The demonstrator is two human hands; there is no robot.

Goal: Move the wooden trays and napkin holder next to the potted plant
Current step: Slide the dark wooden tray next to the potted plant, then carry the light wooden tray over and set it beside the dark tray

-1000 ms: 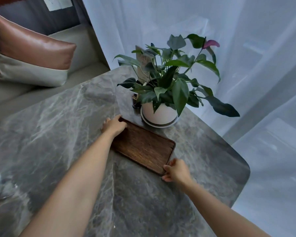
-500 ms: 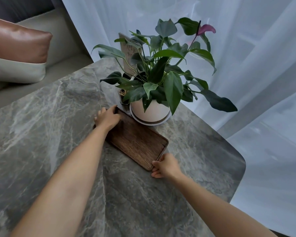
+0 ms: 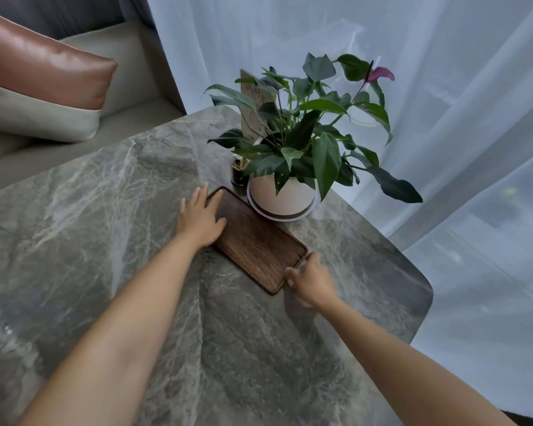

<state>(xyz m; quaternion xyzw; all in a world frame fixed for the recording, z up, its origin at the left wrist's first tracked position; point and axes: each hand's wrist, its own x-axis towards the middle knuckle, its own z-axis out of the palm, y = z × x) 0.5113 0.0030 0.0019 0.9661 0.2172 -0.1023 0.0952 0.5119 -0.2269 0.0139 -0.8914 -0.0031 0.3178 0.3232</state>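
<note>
A dark wooden tray (image 3: 259,250) lies flat on the grey marble table (image 3: 105,210), its far end touching the saucer of the potted plant (image 3: 282,195), which stands in a white pot. My left hand (image 3: 199,218) rests on the tray's far left end with its fingers spread apart and nothing gripped. My right hand (image 3: 311,279) is at the tray's near right corner, thumb and fingers curled around the rim. No napkin holder or second tray is in view.
A small dark toothpick holder (image 3: 239,173) and a card sign (image 3: 254,99) stand just left of the pot. The table's rounded edge (image 3: 425,302) runs close on the right, with a sheer curtain (image 3: 443,118) beyond. A sofa with a brown cushion (image 3: 43,72) is behind the table.
The tray slid a little closer to the pot and now rests on the table. My left hand has let go and spread its fingers. The right hand stays at the near corner.
</note>
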